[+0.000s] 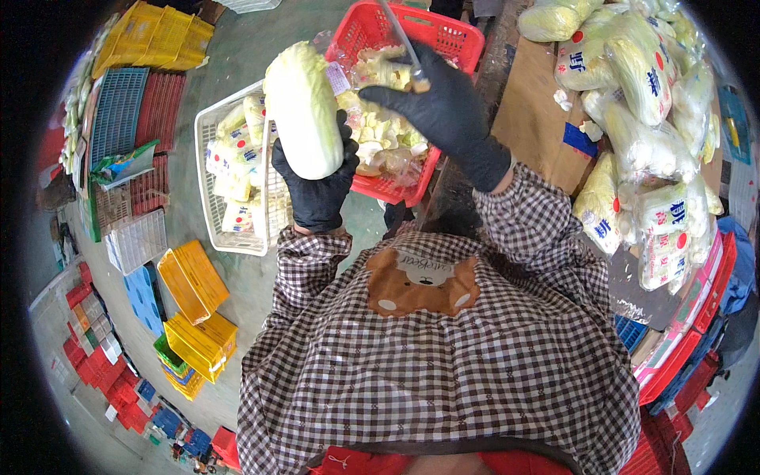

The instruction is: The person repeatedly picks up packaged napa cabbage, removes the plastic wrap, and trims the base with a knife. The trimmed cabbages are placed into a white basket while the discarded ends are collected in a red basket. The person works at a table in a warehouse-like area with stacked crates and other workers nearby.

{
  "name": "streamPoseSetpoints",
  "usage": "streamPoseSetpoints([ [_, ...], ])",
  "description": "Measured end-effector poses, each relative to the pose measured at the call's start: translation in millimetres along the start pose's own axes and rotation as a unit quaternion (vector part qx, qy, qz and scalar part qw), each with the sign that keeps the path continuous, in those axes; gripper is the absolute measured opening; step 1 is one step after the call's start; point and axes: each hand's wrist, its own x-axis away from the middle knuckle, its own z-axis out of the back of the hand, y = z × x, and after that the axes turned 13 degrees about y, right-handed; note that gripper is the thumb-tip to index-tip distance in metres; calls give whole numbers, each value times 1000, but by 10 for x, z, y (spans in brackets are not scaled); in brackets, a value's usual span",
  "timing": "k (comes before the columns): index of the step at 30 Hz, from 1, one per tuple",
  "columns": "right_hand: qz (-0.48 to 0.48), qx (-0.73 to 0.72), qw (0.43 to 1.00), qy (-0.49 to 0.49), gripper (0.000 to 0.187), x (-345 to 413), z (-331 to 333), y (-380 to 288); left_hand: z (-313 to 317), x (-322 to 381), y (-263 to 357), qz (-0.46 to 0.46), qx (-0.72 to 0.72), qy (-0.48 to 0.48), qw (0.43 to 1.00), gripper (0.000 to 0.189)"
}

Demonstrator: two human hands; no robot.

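A pale napa cabbage (pixel 306 113) stands upright in my left hand (pixel 317 193), which wears a black glove and grips its white base end. My right hand (pixel 448 110), gloved in black too, holds a knife (pixel 402 37) with its thumb stretched out to the left. The narrow blade points up and away, and most of the handle is hidden by the fingers. Below the right hand is a red plastic basket (pixel 424 189) with loose cabbage leaves and trimmings (pixel 380 133) in it. Behind the left hand stands a white plastic crate (pixel 200 178) of wrapped cabbages (pixel 237 154).
At right, bagged napa cabbages (pixel 641 65) with printed wrapping are heaped on a cardboard-covered surface (pixel 522 127). A strip of blue tape (pixel 579 140) sticks there. Yellow crates (pixel 193 282) and stacked blue baskets (pixel 119 113) stand on the floor at left.
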Motion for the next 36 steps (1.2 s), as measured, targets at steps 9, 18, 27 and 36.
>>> streamPoseSetpoints([
  [9,-15,-38,996,-79,43,324,22,-51,-82,117,58,15,-6,-26,1000,47],
  [18,73,16,997,11,33,380,52,-38,-141,176,29,58,58,-41,996,45],
  [27,184,156,963,120,44,-99,191,123,-100,228,151,-45,-266,-96,958,56],
  [36,-214,-318,897,-218,42,68,250,138,-229,248,1,402,542,-324,663,61],
])
